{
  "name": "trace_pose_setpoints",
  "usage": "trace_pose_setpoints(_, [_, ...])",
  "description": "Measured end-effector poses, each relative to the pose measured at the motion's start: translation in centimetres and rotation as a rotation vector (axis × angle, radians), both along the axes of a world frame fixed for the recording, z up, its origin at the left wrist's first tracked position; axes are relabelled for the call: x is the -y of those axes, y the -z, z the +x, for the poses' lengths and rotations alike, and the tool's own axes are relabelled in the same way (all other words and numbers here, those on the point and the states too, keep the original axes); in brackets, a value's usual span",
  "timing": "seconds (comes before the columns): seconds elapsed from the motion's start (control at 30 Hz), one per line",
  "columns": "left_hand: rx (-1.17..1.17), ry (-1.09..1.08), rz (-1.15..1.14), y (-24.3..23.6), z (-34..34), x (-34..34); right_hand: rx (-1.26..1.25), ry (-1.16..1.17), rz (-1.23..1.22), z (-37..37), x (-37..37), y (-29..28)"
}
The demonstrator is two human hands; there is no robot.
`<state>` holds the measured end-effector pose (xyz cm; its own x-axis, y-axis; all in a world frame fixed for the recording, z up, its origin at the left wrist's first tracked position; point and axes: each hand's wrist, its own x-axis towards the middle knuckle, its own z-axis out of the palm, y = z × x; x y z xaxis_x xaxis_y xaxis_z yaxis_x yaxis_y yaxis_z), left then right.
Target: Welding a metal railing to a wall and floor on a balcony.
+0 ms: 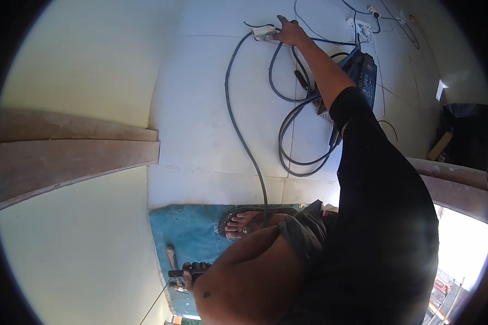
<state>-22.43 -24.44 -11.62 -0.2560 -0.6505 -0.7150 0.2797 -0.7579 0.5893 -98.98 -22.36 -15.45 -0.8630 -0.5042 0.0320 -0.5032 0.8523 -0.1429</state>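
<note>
Apparently a packet (262, 33), contents indistinct.

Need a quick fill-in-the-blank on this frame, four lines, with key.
1. The left hand grips a handle coloured ____.
2. The right hand is at a whitish object, which in the picture lies to the ____ of the dark boxy machine.
3. The sandalled foot rests on a sheet whose colour is ____.
4. Of the two hands, the ____ one is farther from that sheet.

Missing words: black; left; blue-green; right.
</note>
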Motion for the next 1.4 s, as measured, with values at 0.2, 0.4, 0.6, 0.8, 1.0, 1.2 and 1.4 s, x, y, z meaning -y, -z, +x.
trace_pose_setpoints(0.2, [0.074,-0.095,-0.003,-4.2,6.1,-0.2,0.656,0.018,-0.185,1.7,-1.6,2.9])
trace_pose_setpoints(0.4, [0.087,-0.143,0.024,-6.7,10.1,-1.7,0.379,-0.131,0.525,2.5,-5.6,1.2])
trace_pose_setpoints(0.6, [-0.072,-0.129,0.054,-5.8,14.2,-3.0,0.408,-0.177,0.534,6.8,-9.0,2.4])
trace_pose_setpoints(0.8, [-0.234,0.001,0.076,-8.4,14.5,-3.0,0.525,-0.057,0.165,12.9,-4.3,1.5])
trace_pose_setpoints(1.0, [0.244,-0.156,0.016,-10.4,11.5,-4.1,0.583,-0.288,-0.116,26.3,0.9,-0.5])
trace_pose_setpoints(1.2, [0.157,-0.200,0.015,-8.7,13.4,-5.1,0.156,-0.397,-0.417,20.1,-3.4,-2.3])
trace_pose_setpoints(1.4, [-0.003,-0.258,0.013,-8.9,12.7,-5.2,-0.280,0.275,0.341,3.1,-16.0,-11.6])
